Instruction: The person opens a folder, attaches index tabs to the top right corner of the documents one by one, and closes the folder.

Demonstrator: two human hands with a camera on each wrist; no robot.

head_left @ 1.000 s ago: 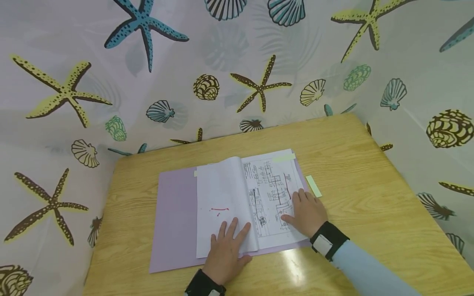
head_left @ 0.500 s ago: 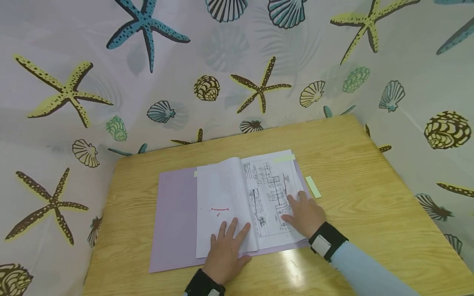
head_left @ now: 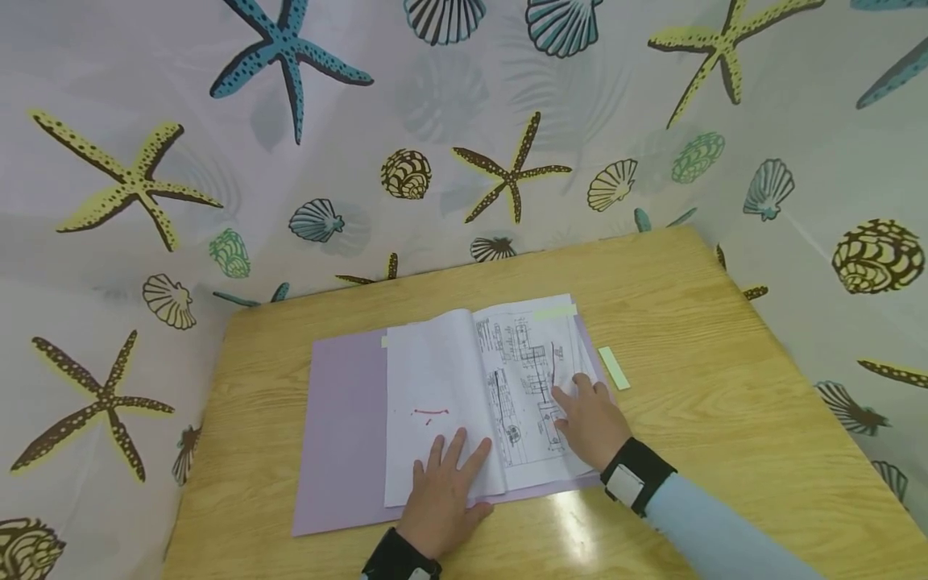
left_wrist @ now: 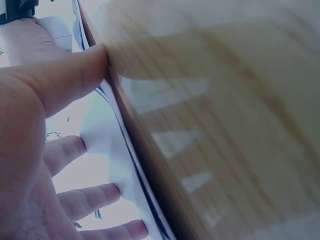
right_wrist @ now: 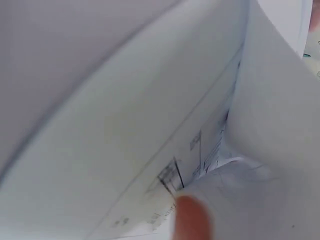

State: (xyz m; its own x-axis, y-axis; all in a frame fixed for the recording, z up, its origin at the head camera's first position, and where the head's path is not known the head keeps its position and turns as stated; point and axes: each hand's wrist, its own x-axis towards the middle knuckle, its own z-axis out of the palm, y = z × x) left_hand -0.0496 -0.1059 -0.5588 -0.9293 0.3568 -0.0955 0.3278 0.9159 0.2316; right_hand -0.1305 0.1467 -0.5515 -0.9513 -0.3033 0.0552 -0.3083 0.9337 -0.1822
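Note:
A lavender paper folder lies open on the wooden table with a stack of sheets in it. The left-hand sheet is mostly blank with a short red mark. On the right is a page with a technical drawing. My left hand rests spread on the left sheet's lower part, thumb at the folder's front edge. My right hand pinches the drawing page near its right edge, which bends up from the sheets below. In the right wrist view, curved paper hides most of that hand except one fingertip.
A pale green strip lies on the wooden table just right of the folder. Pale green tabs stick to the sheets, one at the drawing page's top. A curtain with starfish and shells hangs behind the table.
My right hand has moved slightly left and drawn its fingers in. The drawing page's right edge has shifted left with it, baring sheets underneath. My left hand has stayed put.

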